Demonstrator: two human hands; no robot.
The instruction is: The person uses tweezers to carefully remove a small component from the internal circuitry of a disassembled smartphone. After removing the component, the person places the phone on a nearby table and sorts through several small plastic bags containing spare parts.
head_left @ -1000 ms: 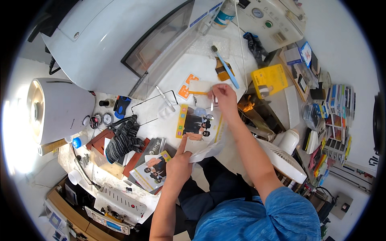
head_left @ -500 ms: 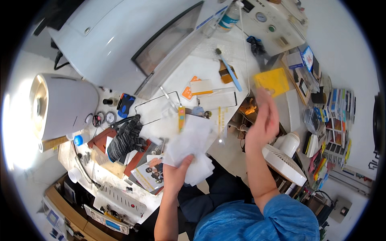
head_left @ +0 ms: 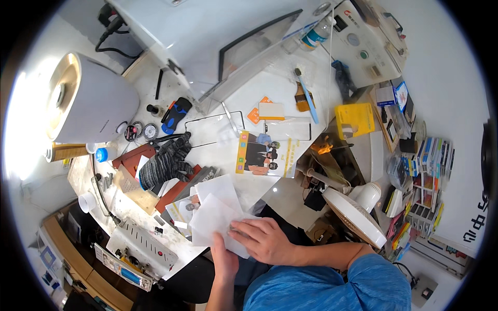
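Observation:
A few white, slightly see-through paper sheets (head_left: 212, 205) are fanned out over the near edge of the bench, close to my body. My left hand (head_left: 224, 256) grips them at their lower edge, its thumb pressed on top. Across the lower right part of the sheets lies my right hand (head_left: 263, 239), fingers bent and closed on the paper; the fingertips' undersides are hidden. Just beyond the sheets, a flat yellow-edged packet with printed figures (head_left: 267, 155) rests on the bench. A similar printed packet (head_left: 179, 212) lies partly under the sheets at the left.
A black-and-grey glove (head_left: 163, 163) rests on a red-brown case at left. Farther off lie tweezers (head_left: 230, 118), a blue-handled toothbrush (head_left: 307, 97) and a black-framed glass panel (head_left: 298, 129). A large white machine (head_left: 187, 46) stands behind. A white fan (head_left: 355, 215) stands at right.
My right hand has come from the far right onto the sheets. The sheets have moved nearer and left, uncovering the printed packet on the bench. The view has shifted slightly.

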